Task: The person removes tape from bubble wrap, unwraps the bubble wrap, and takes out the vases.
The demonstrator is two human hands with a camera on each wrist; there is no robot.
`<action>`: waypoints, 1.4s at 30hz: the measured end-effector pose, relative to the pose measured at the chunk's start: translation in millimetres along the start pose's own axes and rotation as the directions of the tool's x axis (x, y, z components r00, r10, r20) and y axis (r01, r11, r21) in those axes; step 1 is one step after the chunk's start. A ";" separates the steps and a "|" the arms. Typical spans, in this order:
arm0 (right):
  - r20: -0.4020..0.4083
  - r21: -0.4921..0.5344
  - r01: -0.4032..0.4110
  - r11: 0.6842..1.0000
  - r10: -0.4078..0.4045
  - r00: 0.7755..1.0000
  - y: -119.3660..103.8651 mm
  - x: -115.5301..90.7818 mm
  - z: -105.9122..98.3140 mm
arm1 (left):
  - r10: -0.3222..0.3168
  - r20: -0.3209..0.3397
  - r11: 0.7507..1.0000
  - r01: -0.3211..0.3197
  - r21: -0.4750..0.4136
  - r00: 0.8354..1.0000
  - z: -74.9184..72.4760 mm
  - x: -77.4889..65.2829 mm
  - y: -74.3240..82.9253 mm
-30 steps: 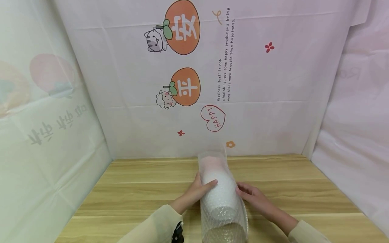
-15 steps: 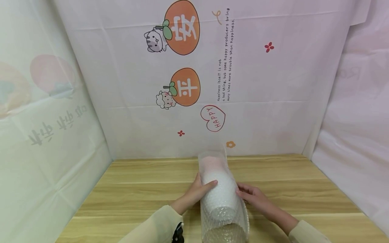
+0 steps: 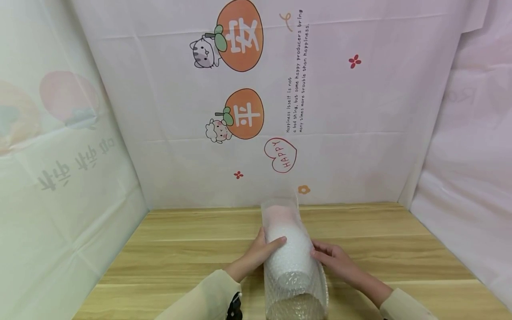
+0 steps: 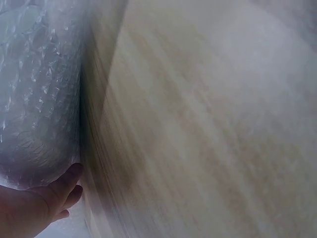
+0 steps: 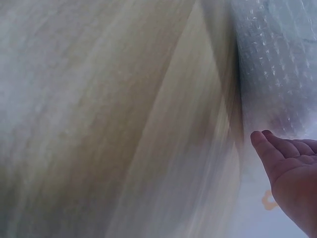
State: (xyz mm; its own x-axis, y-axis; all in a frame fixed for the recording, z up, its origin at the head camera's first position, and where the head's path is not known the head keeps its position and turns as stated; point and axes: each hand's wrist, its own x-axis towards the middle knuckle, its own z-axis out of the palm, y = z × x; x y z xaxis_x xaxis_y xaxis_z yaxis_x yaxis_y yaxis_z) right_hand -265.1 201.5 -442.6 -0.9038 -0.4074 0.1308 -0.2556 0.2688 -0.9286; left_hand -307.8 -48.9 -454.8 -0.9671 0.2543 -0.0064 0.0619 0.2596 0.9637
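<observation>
A long bundle of bubble wrap (image 3: 294,255) lies lengthwise in the middle of the table, rolled round a whitish, rounded thing that shows faintly through the layers, paler pink at the far end. My left hand (image 3: 256,253) holds its left side, thumb laid over the top and the other fingers down along the flank. Against the right side rests my right hand (image 3: 338,262), thumb and fingertips at the wrap's edge. In the left wrist view, fingertips meet the crinkled film (image 4: 39,94); the right wrist view has the right fingers extended beside the film (image 5: 282,64).
The wood-grain table (image 3: 188,249) ends at a printed white cloth (image 3: 340,155) hanging at the back. More cloth hangs on the left (image 3: 60,231) and right sides. Near me, the bundle's open end runs past the bottom of the head view.
The wrap's loose edge near me on the right has shifted slightly outward. Both hands keep their places on the bundle.
</observation>
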 end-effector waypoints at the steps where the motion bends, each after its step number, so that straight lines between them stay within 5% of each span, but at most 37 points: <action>1: 0.002 -0.003 0.007 1.000 -0.007 1.000 -0.5 0.2 -0.2 | 0.001 0.001 1.000 -0.001 0.000 1.000 0.0 0.0 0.1; 10: -0.005 -0.073 0.057 0.996 -0.057 0.998 -0.4 2.4 -0.7 | -0.001 0.007 1.000 0.001 -0.012 1.000 -0.4 0.0 0.2; 28: -0.178 -0.188 -0.015 0.982 -0.019 0.984 4.0 2.6 10.0 | -0.008 0.013 1.000 0.009 -0.026 1.000 0.2 -3.3 1.2; 42: -0.213 -0.189 -0.026 0.982 -0.015 0.977 6.1 2.9 12.4 | 0.005 0.003 1.000 -0.005 -0.022 1.000 1.1 0.3 -0.2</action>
State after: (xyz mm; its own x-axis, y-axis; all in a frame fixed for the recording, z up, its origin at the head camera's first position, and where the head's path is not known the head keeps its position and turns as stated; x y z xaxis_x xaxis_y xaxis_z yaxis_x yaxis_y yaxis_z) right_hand -265.0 191.1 -452.1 -0.9522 -0.2164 0.2157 -0.2923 0.4398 -0.8492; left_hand -307.9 -47.8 -455.3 -0.9659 0.2588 -0.0023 0.0615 0.2381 0.9693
